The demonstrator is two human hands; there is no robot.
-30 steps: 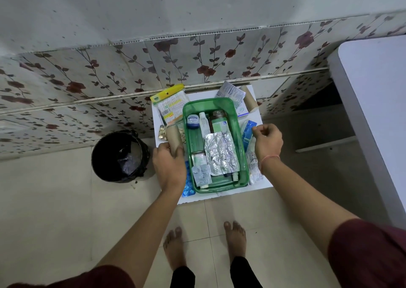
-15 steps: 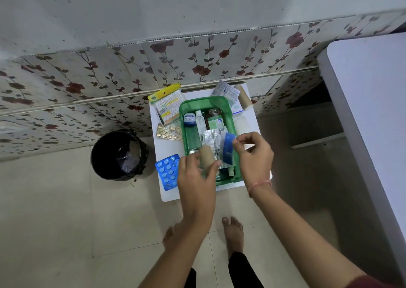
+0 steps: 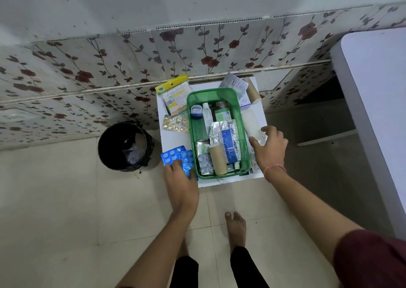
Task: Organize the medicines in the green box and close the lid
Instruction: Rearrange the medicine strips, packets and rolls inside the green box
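The open green box stands on a small white table. Inside lie a brown bottle, a white tube, a small blue jar, foil strips, a blue packet and a tan bandage roll. My left hand rests with spread fingers on blue blister packs left of the box. To the box's right, my right hand hovers open over a clear flat packet and printed strips. I see no lid that I can identify.
Gold blister strips, a yellow-topped cotton swab pack, a silver sachet and another tan roll lie around the box. A black bin stands left of the table. A white tabletop fills the right. Bare feet stand below.
Both hands left the box: the bandage roll and blue packet now lie inside. My left hand dropped onto the blue blister packs; my right hand moved to the packets right of the box.
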